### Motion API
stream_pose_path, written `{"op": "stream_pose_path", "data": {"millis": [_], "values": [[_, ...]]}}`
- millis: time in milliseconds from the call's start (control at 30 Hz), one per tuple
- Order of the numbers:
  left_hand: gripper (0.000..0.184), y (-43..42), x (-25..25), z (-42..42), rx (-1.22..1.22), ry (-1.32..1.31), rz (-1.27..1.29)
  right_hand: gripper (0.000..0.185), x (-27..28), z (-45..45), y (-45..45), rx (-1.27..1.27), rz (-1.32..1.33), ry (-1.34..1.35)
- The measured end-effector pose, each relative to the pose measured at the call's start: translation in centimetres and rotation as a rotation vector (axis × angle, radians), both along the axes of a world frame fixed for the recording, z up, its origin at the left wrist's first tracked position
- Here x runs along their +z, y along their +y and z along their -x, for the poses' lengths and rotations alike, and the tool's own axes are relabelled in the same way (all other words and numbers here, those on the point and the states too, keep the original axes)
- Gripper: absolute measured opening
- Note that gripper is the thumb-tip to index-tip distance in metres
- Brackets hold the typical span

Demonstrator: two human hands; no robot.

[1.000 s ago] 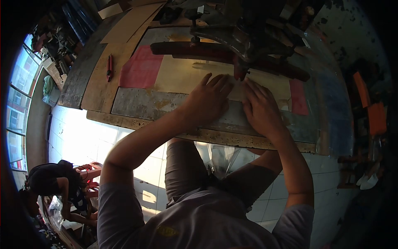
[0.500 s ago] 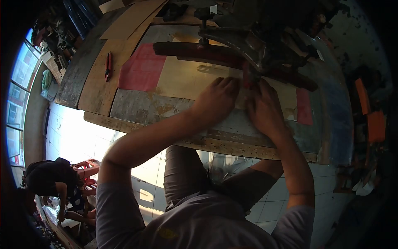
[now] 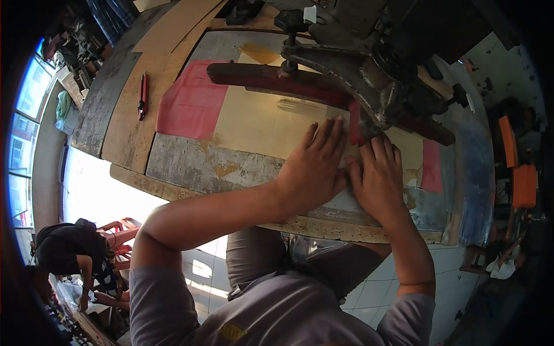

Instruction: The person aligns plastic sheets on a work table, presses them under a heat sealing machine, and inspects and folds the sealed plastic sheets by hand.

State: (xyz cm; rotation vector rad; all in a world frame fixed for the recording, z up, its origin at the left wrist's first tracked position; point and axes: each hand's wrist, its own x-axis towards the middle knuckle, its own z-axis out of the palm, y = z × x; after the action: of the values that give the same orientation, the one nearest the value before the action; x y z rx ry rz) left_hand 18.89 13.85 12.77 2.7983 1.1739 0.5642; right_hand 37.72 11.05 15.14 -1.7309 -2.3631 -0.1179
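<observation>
Both hands, left (image 3: 314, 167) and right (image 3: 381, 176), lie flat, fingers nearly straight, gripping nothing, on the sheet (image 3: 254, 124) below the clamp (image 3: 329, 83).

Left hand (image 3: 314, 164) just beside right hand (image 3: 378, 176), both palm-down, pointing forward.

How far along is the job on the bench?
Looks done: pale sheet spread on the metal plate, a pink piece at its left end. In hand: left hand and right hand laid flat by the middle of the red bar. Left, probably: finishing the positioning and withdrawing both hands. Can't tell whether the bar presses on the sheet.
</observation>
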Motion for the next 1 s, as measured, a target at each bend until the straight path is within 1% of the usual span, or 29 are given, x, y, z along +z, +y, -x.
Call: {"op": "stream_pose_path", "data": {"millis": [200, 700, 867, 1000], "values": [[0.069, 0.36, 0.05, -0.31, -0.004, -0.015, 0.017, 0.048, 0.36, 0.04, 0.31, -0.010, 0.018, 0.024], [0.062, 0.52, 0.20, -0.61, -0.013, -0.075, 0.010, 0.050, -0.16, -0.31, 0.60, 0.002, -0.018, 0.010], [0.064, 0.61, 0.42, -0.55, -0.010, -0.045, 0.016, 0.050, -0.11, -0.22, 0.49, 0.005, -0.047, 0.030], [0.065, 0.69, 0.52, -0.51, -0.035, -0.013, 0.036, 0.053, 0.42, -0.13, 0.08, 0.014, -0.047, 0.071]]}}
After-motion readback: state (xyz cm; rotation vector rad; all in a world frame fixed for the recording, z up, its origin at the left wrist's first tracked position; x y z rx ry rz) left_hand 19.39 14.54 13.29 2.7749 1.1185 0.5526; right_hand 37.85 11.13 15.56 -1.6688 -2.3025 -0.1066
